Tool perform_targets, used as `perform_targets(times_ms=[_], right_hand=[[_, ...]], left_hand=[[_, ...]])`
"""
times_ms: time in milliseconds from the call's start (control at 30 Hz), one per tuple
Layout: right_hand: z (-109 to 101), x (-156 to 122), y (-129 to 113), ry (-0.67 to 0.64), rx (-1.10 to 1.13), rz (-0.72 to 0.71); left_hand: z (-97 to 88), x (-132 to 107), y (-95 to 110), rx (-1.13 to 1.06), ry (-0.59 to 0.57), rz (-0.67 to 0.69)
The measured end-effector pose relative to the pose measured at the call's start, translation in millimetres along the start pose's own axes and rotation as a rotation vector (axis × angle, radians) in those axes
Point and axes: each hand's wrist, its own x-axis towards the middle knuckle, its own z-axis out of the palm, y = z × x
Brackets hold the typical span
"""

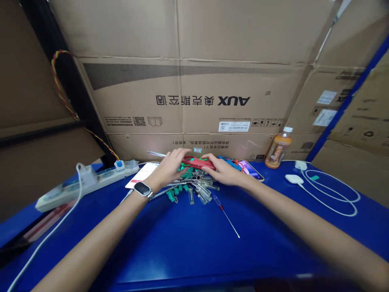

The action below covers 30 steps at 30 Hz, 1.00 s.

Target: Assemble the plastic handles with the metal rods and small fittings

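A long red plastic piece [199,163] with some green on it lies across between my two hands, above a heap of small parts. My left hand [172,167], a watch on its wrist, has fingers and thumb around the left end of the piece. At the right end, my right hand [223,170] grips it between fingers and thumb. Beneath and in front are green plastic parts [172,194] and several clear-handled screwdrivers [204,192]. One screwdriver [223,211] with a red collar lies apart, its shaft toward me. Blue parts [230,162] sit behind my right hand.
A phone with a white screen [142,174] lies at left, another phone [251,170] at right. An orange drink bottle [278,148] stands near the cardboard wall [200,81]. A power strip [106,176] and a charger cable [334,209] flank the blue table [182,251].
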Motion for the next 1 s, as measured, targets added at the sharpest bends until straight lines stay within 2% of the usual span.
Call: perform_targets(times_ms=[100,167,267,367,400,500,600,733,867,1000], right_hand=[[-12,17,23,0.001,-0.052,0.022],[-17,27,40,0.023,-0.099,0.033],[-20,39,65,0.024,-0.186,0.056],[-18,48,80,-0.009,-0.283,0.026],[-16,51,83,-0.021,-0.316,0.009],[-12,61,85,-0.054,-0.448,-0.032],[-9,67,84,-0.084,-0.604,-0.041],[-4,71,80,-0.105,-0.731,-0.079],[1,73,77,-0.125,-0.758,-0.123],[3,76,74,-0.21,-0.737,-0.077]], left_hand=[[7.6,-1,-15,0.075,0.17,-0.115],[15.3,-3,-20,0.106,0.183,-0.133],[31.0,1,-28,0.055,-0.008,-0.13],[49.7,16,-42,-0.051,-0.236,-0.211],[55.6,23,-48,-0.064,-0.268,-0.218],[69.1,40,-63,-0.092,-0.365,-0.227],[75.4,46,-72,-0.113,-0.423,-0.237],[77.7,43,-78,-0.157,-0.431,-0.227],[76.5,39,-80,-0.225,-0.424,-0.203],[71.0,37,-80,-0.281,-0.4,-0.195]])
